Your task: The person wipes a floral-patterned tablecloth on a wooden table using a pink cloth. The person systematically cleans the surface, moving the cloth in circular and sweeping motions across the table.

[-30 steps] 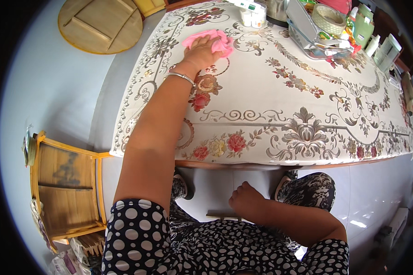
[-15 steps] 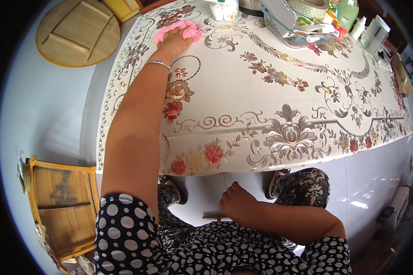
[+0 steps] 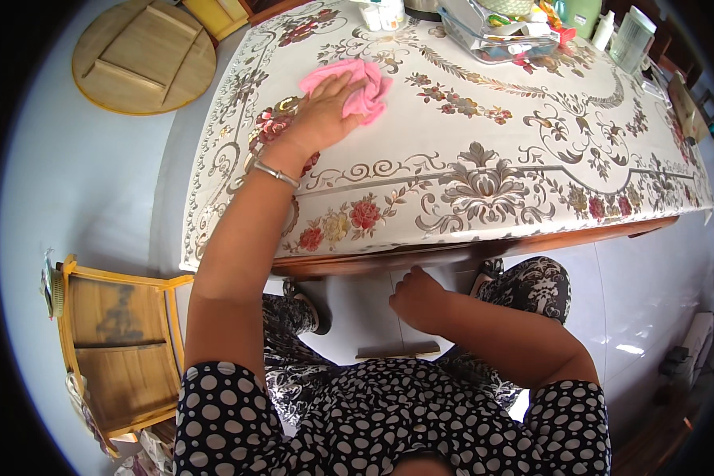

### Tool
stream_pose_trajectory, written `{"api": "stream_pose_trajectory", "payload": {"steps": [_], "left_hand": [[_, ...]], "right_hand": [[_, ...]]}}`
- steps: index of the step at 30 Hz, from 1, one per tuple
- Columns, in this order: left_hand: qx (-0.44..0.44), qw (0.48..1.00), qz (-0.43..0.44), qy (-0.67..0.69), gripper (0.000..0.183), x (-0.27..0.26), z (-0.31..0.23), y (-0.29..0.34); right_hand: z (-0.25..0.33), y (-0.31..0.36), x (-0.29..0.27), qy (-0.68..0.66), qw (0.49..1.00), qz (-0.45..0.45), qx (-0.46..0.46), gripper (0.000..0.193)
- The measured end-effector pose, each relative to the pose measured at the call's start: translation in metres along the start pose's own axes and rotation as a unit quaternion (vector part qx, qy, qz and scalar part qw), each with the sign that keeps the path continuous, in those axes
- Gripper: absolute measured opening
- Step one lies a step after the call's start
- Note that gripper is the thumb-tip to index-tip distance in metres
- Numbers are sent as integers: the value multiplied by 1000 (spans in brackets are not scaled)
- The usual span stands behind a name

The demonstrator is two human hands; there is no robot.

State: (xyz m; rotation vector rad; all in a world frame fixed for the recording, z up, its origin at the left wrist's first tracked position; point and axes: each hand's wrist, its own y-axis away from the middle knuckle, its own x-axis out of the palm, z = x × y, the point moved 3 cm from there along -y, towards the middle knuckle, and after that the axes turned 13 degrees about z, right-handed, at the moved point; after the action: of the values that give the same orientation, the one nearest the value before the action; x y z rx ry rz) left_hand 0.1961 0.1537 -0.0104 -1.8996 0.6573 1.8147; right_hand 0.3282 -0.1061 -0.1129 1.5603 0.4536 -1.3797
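My left hand (image 3: 325,117) is on a crumpled pink cloth (image 3: 368,93), pressing it against the white floral tablecloth (image 3: 389,143) over the table's left part. Its fingers lie bent across the cloth, and some of the cloth bunches up beyond them. A silver bracelet circles that wrist. My right hand (image 3: 420,300) hangs in front of my body, just off the table's near edge, with the fingers curled in. Nothing shows in it.
A clear plastic basket (image 3: 496,49) of packets and small goods stands at the far side, near white bottles (image 3: 382,16) and a clear jar (image 3: 632,40). A round wooden board (image 3: 139,59) leans at left. A wooden chair (image 3: 123,349) stands at lower left.
My left hand has drawn the pink cloth nearer and to the right. A brown wooden edge now shows below the tablecloth's front hem. My right hand has shifted slightly.
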Motion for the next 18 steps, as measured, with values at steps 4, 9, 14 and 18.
{"api": "stream_pose_trajectory", "payload": {"steps": [4,9,14,18], "left_hand": [[42,999,-13,8,60,-2,-25,33],[82,996,-9,27,61,-13,-70,73],[120,992,20,38,62,-20,-107,111],[116,989,55,70,66,-25,-117,113]], "right_hand": [[-2,-2,-2,-21,999,33,14,12],[-7,-7,16,-7,998,60,35,13],[1,-2,16,6,998,49,26,13],[7,3,16,18,999,36,15,13]]}}
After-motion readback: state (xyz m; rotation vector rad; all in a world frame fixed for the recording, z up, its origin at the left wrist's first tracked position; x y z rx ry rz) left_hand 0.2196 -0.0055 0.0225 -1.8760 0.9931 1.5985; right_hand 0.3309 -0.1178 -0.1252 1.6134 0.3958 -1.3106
